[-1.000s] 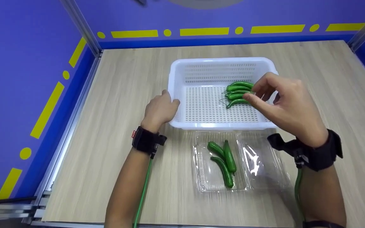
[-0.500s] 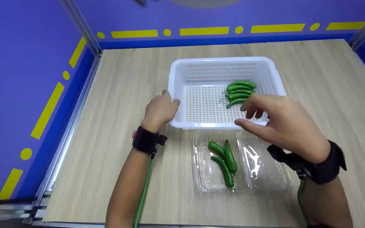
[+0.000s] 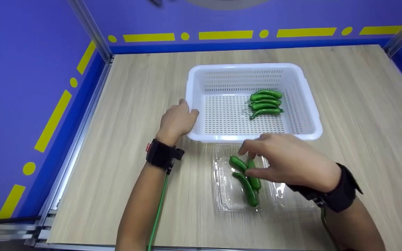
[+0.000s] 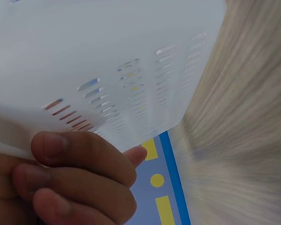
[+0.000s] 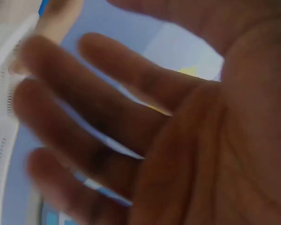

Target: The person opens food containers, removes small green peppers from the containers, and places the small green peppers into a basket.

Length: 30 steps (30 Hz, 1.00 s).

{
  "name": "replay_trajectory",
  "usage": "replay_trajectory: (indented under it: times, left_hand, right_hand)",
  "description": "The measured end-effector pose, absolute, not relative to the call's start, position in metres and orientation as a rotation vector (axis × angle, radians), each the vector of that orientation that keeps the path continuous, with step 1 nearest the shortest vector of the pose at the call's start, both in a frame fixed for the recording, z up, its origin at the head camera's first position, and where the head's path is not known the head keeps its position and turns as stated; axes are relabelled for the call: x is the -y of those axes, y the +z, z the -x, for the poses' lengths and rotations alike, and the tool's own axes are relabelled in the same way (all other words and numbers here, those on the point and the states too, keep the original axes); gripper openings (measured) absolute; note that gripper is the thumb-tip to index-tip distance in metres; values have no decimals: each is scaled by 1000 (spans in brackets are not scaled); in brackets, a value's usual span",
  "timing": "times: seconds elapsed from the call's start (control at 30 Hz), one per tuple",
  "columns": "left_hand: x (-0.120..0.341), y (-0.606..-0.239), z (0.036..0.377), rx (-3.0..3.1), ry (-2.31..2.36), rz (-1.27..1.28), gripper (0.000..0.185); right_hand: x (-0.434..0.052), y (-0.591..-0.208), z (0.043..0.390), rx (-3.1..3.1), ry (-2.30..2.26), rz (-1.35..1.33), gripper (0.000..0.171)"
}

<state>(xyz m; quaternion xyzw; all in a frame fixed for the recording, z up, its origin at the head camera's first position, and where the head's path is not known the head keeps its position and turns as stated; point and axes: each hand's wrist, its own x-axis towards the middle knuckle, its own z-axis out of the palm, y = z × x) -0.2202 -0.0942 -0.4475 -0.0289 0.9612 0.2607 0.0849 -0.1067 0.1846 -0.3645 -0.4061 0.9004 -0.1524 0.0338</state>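
Pinching a basket (image 3: 222, 137), the left hand (image 3: 178, 118) has an unreadable wristband tag (image 3: 148, 147); the right hand (image 3: 286, 158) spreads over green vegetables (image 3: 247, 190).

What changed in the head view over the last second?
Right hand came back toward the person and slightly left, from the basket to over the box. No grab or release visible. Same as before: left hand gripping the basket's left side, basket and box in place, peppers lying as they were where visible.

White basket (image 3: 222, 137), green peppers (image 3: 265, 105).
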Motion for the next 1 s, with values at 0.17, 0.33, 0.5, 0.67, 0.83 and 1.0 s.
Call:
replay_trajectory:
  times: [0.17, 0.33, 0.5, 0.67, 0.83, 1.0]
  left_hand:
    - [94, -447, 220, -2869, 749, 84, 59]
    - [94, -446, 220, -2877, 720, 80, 60]
    - [93, -447, 221, -2888, 724, 78, 57]
    - [93, -449, 221, -2884, 731, 83, 56]
    - [94, -449, 221, -2885, 733, 89, 58]
    - [93, -447, 221, -2879, 734, 90, 58]
  right_hand:
    - [-173, -380, 109, -2662, -373, 1215, 31]
    - [-167, -387, 112, -2655, -359, 1271, 25]
    - [-162, -392, 115, -2644, -332, 1268, 24]
    - [-157, -401, 117, -2617, -316, 1276, 17]
    - [-153, -407, 121, -2613, -314, 1299, 22]
    - [-147, -414, 125, -2611, -303, 1213, 27]
